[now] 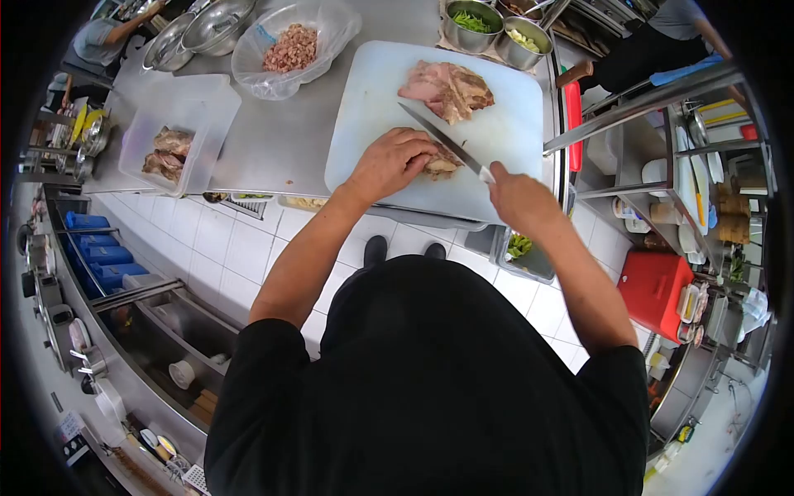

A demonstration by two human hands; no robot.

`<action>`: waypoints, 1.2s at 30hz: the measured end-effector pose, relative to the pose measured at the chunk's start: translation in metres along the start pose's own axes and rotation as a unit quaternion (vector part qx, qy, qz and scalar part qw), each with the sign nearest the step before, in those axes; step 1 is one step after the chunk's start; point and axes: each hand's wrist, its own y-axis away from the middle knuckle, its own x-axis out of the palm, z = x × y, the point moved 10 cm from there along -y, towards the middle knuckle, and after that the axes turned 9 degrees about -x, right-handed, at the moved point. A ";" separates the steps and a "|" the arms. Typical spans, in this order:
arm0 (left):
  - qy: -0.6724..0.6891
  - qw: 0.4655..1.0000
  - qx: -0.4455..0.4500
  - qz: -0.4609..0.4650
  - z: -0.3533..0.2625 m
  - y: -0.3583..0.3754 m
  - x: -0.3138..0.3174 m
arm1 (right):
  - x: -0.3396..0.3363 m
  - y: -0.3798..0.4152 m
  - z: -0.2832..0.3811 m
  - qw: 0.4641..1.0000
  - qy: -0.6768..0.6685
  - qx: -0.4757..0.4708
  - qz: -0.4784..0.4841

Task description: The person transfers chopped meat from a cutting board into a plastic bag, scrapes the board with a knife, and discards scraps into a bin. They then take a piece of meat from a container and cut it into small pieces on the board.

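My right hand [523,201] is closed round the handle of a kitchen knife [449,142], whose long blade slants up and left across the white cutting board [364,107]. With bent fingers, my left hand [394,164] presses on a piece of meat [442,168] near the board's front edge, close beside the blade. Part of that piece is hidden under the fingers and the knife. Farther back on the board lies a larger heap of sliced meat [448,89], pinkish with a brown edge.
Left of the board, a clear plastic tub [217,116] holds more meat pieces. Behind it are a plastic-lined bowl [331,33] of chopped meat [291,48] and metal bowls [217,29]. Metal pots [523,54] of cut vegetables stand back right. Another person [653,50] is beyond.
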 end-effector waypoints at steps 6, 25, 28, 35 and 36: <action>-0.001 0.999 0.033 -0.012 -0.005 -0.004 -0.005 | 0.007 -0.058 0.019 0.997 -0.031 -0.037 -0.067; 0.012 0.999 0.024 -0.021 0.000 -0.007 -0.001 | -0.032 -0.032 0.034 0.998 -0.006 0.001 0.062; 0.028 0.999 0.024 -0.023 0.003 -0.006 -0.001 | 0.010 -0.026 0.020 0.999 -0.010 0.031 0.021; 0.030 0.998 0.020 -0.060 0.003 -0.006 -0.004 | -0.017 -0.062 0.031 0.999 -0.009 -0.035 -0.027; 0.033 0.997 0.008 -0.070 0.004 -0.004 -0.006 | -0.029 -0.050 0.038 0.998 -0.041 0.001 0.037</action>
